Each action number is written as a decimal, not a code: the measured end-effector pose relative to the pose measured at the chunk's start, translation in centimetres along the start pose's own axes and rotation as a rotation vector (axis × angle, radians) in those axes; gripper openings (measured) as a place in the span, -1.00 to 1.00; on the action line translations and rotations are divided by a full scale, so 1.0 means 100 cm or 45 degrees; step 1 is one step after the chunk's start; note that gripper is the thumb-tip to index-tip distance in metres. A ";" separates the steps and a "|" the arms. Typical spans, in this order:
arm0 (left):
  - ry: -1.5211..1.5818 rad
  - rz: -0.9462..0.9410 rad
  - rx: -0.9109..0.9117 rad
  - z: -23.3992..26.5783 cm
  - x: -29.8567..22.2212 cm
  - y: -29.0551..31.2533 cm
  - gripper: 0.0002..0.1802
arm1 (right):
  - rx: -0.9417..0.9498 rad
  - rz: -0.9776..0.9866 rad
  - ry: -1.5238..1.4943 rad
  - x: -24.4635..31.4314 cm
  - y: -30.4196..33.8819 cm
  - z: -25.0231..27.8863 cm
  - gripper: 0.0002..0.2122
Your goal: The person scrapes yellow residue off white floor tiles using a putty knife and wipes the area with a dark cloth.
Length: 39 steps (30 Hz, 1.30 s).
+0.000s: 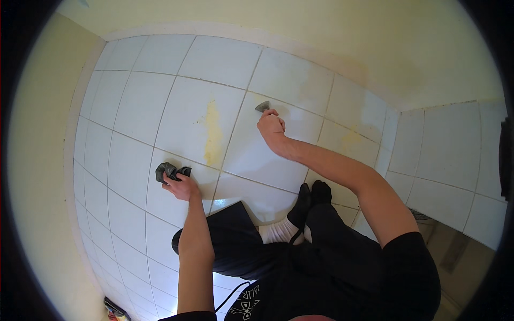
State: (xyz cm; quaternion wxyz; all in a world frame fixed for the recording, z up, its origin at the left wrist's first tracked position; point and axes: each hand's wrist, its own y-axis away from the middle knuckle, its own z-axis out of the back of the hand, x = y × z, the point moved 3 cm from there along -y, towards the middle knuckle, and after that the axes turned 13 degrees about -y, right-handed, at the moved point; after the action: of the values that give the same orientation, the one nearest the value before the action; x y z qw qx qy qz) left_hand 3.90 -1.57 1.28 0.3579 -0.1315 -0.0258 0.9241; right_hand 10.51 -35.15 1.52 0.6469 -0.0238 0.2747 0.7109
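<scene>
My right hand (272, 127) is closed around a small scraper (262, 106), whose flared metal blade points up and left over a white floor tile. Its handle is hidden in my fingers. To the left, my left hand (182, 186) grips a crumpled black bundle (166, 170), a bag or a cloth; I cannot tell which. The bundle rests on or just above the tiles. Between my two hands a long yellow patch (213, 132) runs down one tile. A fainter yellow patch (352, 140) marks the tiles right of my right hand.
Cream walls (225, 13) border the white tiled floor (134, 99) at the far side and left. My legs and black shoes (321, 191) take up the near middle. A tiled ledge (444, 144) rises at the right. A dark object (115, 309) lies at the lower left.
</scene>
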 end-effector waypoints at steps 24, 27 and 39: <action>0.044 -0.017 -0.006 0.002 -0.006 0.002 -0.48 | -0.129 0.005 0.037 0.002 -0.001 0.008 -0.82; 0.048 0.004 0.000 -0.001 0.002 -0.002 -0.48 | 0.067 0.119 -0.087 0.000 -0.002 0.022 -0.78; 0.027 -0.004 0.004 0.001 -0.001 -0.003 -0.48 | 0.098 0.139 -0.044 0.006 0.005 0.019 -0.78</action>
State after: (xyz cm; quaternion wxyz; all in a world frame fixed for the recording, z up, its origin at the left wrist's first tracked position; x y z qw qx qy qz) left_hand 4.08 -1.41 1.43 0.3599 -0.1408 -0.0206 0.9221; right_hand 10.58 -33.78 3.09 0.6124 0.0282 0.2916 0.7343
